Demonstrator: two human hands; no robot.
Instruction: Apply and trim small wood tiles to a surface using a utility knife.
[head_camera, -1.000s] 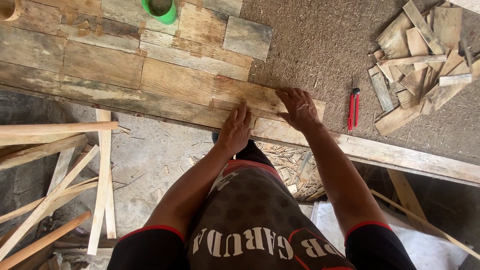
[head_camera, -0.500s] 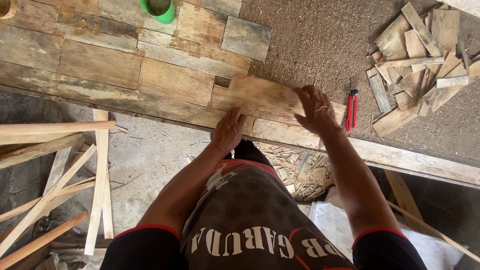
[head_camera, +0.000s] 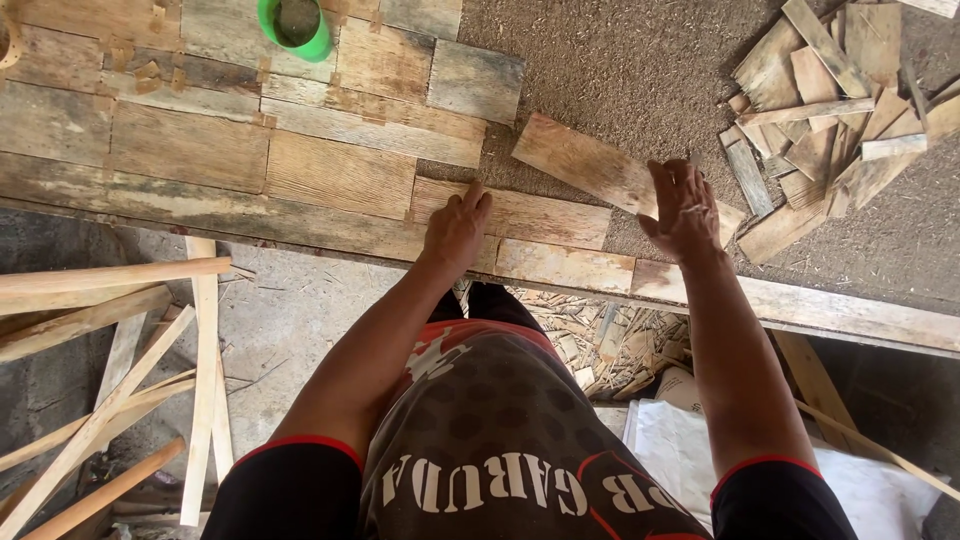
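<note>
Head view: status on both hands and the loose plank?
Left hand flat on laid plank. Right hand on loose plank, which lies angled on the board. Scrap pile off right, apart from the plank.

Counter (head_camera: 620, 70) surface coarse and brown. Grey concrete floor (head_camera: 290, 320) below, littered with wood strips (head_camera: 110, 300). Daylight, even.

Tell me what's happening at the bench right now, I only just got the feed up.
A person stands at a workbench covered partly by a patchwork of flat wood pieces. The left hand presses flat on a short plank at the near edge of the patchwork. The right hand rests on a loose weathered plank lying at an angle, apart from the laid pieces. A pile of offcuts sits at the far right, and a green cup stands on the laid wood.
</note>
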